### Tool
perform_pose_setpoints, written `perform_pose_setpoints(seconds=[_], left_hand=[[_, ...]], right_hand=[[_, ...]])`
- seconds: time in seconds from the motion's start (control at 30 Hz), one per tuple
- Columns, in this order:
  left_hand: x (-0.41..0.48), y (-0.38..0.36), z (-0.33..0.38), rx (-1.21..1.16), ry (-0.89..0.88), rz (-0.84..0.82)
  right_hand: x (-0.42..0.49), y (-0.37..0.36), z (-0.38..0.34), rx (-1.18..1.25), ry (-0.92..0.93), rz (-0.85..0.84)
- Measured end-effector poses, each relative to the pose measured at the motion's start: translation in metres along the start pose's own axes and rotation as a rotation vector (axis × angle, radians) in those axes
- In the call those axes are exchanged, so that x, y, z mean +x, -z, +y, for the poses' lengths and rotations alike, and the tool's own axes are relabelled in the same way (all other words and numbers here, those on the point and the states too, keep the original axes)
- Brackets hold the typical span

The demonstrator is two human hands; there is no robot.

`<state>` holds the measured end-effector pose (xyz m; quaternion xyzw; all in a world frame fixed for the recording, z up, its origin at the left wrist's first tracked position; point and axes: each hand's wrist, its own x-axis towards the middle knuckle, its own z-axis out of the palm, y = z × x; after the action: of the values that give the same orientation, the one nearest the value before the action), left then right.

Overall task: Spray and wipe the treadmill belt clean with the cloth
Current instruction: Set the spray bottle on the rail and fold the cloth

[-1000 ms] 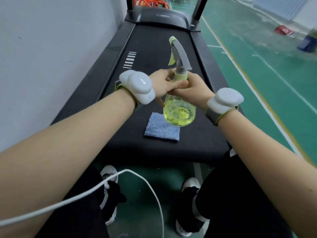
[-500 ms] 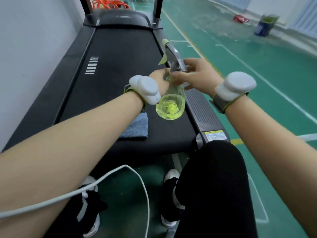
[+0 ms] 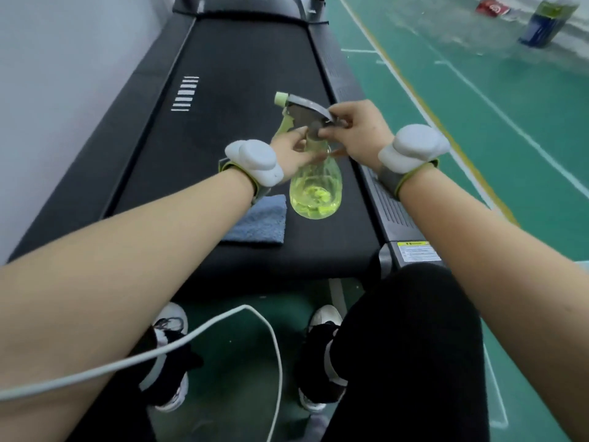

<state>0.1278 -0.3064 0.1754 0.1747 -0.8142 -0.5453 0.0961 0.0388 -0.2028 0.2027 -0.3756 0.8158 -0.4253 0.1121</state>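
A clear spray bottle with yellow-green liquid and a grey trigger head hangs above the near end of the black treadmill belt. My left hand grips the bottle's neck from the left. My right hand pinches the back of the grey spray head from the right. The nozzle points away and to the left. A folded blue cloth lies flat on the belt under my left wrist, partly hidden by my forearm.
A white wall runs along the treadmill's left side. The treadmill's right side rail carries a yellow warning label. Green floor with white lines lies to the right, with a blue container far off. A white cable crosses above my shoes.
The view has shifted, so the treadmill sits more to the left. Both hands stay on the bottle; my right hand moved from the neck up to the spray head.
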Motion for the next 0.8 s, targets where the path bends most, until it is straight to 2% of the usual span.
perform_pose_setpoints(seconds=[0.23, 0.43, 0.6, 0.73, 0.8], left_hand=[[-0.021, 0.097, -0.062, -0.031, 0.144, 0.298], [-0.041, 0.174, -0.104, 0.12, 0.237, 0.475], [-0.075, 0.25, -0.154, 0.182, 0.342, 0.684], [-0.088, 0.274, -0.167, 0.055, 0.313, 0.799], [-0.091, 0.28, -0.174, 0.1, 0.344, 0.812]], right_hand=[[0.049, -0.118, -0.053, 0.135, 0.055, -0.117], [0.078, -0.202, -0.107, 0.217, 0.083, -0.189], [0.083, -0.294, -0.16, 0.293, 0.086, -0.351], [0.076, -0.325, -0.18, 0.29, 0.095, -0.46], [0.075, -0.333, -0.177, 0.256, 0.084, -0.496]])
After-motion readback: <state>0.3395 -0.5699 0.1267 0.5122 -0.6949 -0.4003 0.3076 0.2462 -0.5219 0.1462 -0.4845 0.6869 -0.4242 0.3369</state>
